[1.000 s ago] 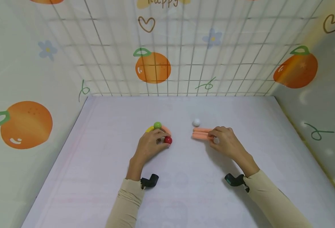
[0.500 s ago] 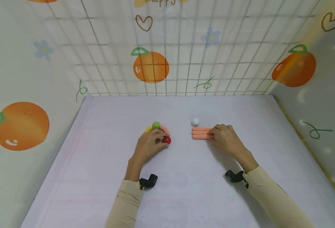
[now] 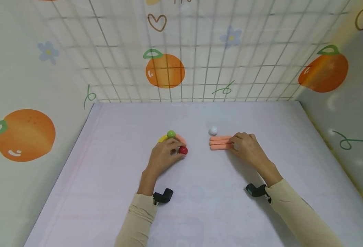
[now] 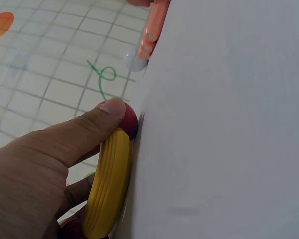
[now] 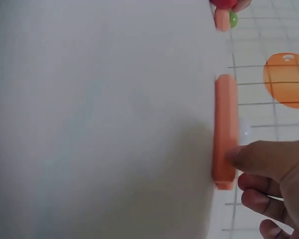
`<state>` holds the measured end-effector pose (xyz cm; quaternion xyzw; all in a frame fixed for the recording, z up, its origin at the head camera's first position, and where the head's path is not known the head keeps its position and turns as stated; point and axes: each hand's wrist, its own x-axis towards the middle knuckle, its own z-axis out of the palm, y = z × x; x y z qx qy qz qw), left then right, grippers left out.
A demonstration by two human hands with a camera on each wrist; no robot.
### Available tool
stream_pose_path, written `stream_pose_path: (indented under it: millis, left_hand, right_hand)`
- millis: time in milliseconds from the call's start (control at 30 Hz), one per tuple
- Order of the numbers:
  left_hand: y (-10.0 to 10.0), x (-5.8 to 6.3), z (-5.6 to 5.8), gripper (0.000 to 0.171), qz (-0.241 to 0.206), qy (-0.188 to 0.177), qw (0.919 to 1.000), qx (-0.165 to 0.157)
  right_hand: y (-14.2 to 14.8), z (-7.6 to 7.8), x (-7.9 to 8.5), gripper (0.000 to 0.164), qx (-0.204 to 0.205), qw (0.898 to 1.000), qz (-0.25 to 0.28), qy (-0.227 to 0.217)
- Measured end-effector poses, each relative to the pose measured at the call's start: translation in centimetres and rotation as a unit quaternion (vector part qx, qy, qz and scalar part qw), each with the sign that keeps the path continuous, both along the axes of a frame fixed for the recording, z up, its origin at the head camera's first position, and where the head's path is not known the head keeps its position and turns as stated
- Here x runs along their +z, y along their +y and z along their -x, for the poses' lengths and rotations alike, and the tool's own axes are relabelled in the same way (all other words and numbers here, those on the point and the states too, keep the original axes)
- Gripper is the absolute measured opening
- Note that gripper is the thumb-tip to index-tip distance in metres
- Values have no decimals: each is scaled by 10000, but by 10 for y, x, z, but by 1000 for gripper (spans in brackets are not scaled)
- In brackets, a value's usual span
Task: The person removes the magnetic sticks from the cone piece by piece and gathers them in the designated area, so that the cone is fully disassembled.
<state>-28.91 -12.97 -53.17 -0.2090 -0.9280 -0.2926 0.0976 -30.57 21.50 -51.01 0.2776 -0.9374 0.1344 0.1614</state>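
My left hand pinches a red ball between thumb and fingers. The ball is part of a ring of balls and curved rods, partly hidden by the hand. A green ball sits at its far side between a yellow curved rod and an orange curved rod. In the left wrist view another yellow curved rod touches the red ball. My right hand holds the right end of several straight orange rods, lying side by side. Their ends show grey dots in the left wrist view.
A white ball lies just behind the orange rods. The white tabletop runs back to a printed curtain over a wire grid. Curtain also hangs along both sides.
The orange rods have shifted from a slightly slanted, bunched pile to a flatter, more even row under my right hand. My left hand stays at the red ball. The head view moves slightly.
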Motion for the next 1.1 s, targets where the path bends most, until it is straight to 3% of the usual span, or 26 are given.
stream_pose_path:
  millis: [300,500,667,867,1100]
  left_hand:
    - [13,-1,-1,49,462,537,9975,39]
    - [-12,-3,-6,40,-219,435,9985,251]
    - [-30,-6,-7,37,-473,235,9979,380]
    - [-36,-2,-10,32,-1094,-43,9905,835]
    - [-23,-1,-10,28,-413,47,9991,48]
  right_hand:
    - [-9,-15,7,22,235,9989,401,18]
    - [-19,-22,6,17,508,9958,744,159]
    - [-30,-23,7,19,590,9922,1094,-82]
    - [-60,-18,5,18,939,9897,1055,-241]
    - [-95,-14,9,19,838,9903,871,-688]
